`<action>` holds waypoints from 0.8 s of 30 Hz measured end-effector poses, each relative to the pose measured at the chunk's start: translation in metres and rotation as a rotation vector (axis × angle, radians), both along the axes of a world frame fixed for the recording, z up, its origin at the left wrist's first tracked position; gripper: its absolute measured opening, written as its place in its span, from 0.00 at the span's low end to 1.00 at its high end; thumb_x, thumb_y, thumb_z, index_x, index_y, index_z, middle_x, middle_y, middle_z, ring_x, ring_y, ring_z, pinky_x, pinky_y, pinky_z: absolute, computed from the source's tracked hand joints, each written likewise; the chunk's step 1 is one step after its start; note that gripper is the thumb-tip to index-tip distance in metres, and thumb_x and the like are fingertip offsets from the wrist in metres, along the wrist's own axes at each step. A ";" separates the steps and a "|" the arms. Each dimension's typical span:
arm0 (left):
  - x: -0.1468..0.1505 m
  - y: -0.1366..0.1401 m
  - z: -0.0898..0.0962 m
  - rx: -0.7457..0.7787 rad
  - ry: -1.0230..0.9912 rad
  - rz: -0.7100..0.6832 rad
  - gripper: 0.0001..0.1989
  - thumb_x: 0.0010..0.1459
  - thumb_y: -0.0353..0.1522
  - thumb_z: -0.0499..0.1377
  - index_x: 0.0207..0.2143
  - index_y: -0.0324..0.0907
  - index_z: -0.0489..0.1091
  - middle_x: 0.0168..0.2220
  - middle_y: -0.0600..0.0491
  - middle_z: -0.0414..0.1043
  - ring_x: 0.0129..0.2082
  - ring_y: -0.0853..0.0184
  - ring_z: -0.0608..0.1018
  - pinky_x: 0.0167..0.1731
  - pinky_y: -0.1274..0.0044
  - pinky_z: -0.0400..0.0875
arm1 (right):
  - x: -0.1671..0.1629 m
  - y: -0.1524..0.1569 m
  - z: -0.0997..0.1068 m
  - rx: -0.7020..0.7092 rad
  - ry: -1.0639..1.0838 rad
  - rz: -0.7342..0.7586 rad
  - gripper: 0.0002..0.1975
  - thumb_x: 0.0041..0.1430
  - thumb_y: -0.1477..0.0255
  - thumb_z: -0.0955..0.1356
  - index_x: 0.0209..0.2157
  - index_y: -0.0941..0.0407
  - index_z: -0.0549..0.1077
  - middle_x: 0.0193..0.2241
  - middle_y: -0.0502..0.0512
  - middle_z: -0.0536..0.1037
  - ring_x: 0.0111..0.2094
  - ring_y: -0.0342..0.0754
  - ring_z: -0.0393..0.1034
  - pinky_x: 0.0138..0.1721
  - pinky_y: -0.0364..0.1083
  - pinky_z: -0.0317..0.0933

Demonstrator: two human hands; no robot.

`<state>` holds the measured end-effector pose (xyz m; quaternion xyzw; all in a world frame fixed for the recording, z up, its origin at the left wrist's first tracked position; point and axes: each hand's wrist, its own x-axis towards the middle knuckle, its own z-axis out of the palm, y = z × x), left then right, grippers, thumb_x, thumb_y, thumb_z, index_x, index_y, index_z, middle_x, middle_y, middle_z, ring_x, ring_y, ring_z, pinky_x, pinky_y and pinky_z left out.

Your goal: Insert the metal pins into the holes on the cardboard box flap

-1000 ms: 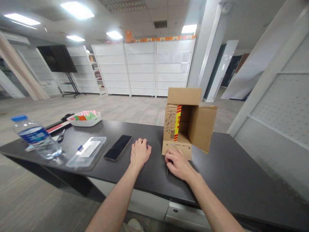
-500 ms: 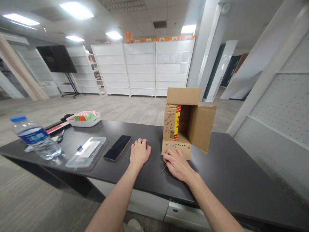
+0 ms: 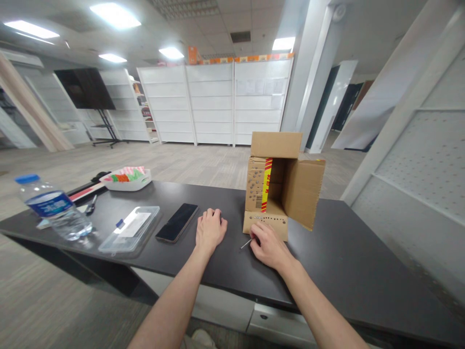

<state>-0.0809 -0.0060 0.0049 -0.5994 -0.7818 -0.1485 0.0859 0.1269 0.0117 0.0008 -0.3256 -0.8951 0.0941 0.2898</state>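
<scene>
My right hand (image 3: 268, 243) is closed around a thin metal rod (image 3: 246, 244), whose far end sticks out to the left over the table. Its fingers are at the lower front flap of an open cardboard box (image 3: 305, 191). A row of small dark holes or studs runs along that flap (image 3: 267, 220), and several grey round heads dot the box's left panel. On the table left of the box lies my left hand (image 3: 211, 230), its fingers curled down; whatever they may hold is hidden. A black phone (image 3: 177, 222) lies just left of that hand.
Farther left on the dark table (image 3: 327, 261) are a clear plastic case (image 3: 131, 229), a water bottle (image 3: 54, 208) and a white basket (image 3: 127, 184) with colourful packets. A white panel (image 3: 410, 194) stands along the right side.
My right hand has shifted slightly, and the rod's free end has swung up and a little left. My left hand and the box have stayed put.
</scene>
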 end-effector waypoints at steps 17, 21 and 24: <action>0.001 0.000 0.001 -0.011 -0.017 -0.002 0.14 0.63 0.34 0.51 0.47 0.42 0.70 0.46 0.46 0.71 0.48 0.58 0.72 0.48 0.67 0.63 | 0.001 0.011 -0.014 -0.019 0.321 -0.090 0.06 0.59 0.76 0.61 0.28 0.52 0.59 0.27 0.50 0.68 0.31 0.47 0.63 0.33 0.45 0.55; 0.000 0.000 0.001 -0.002 -0.005 -0.004 0.14 0.63 0.34 0.51 0.47 0.42 0.70 0.46 0.46 0.71 0.47 0.58 0.72 0.48 0.67 0.63 | 0.001 0.014 -0.017 -0.106 0.416 -0.162 0.05 0.58 0.72 0.63 0.28 0.53 0.62 0.24 0.48 0.67 0.27 0.46 0.62 0.30 0.44 0.54; 0.000 0.000 0.001 -0.004 -0.004 -0.003 0.14 0.63 0.34 0.51 0.47 0.42 0.70 0.46 0.46 0.71 0.47 0.58 0.72 0.48 0.67 0.63 | 0.001 0.017 -0.017 -0.194 0.520 -0.258 0.05 0.57 0.68 0.65 0.28 0.53 0.64 0.23 0.47 0.67 0.25 0.45 0.62 0.29 0.44 0.54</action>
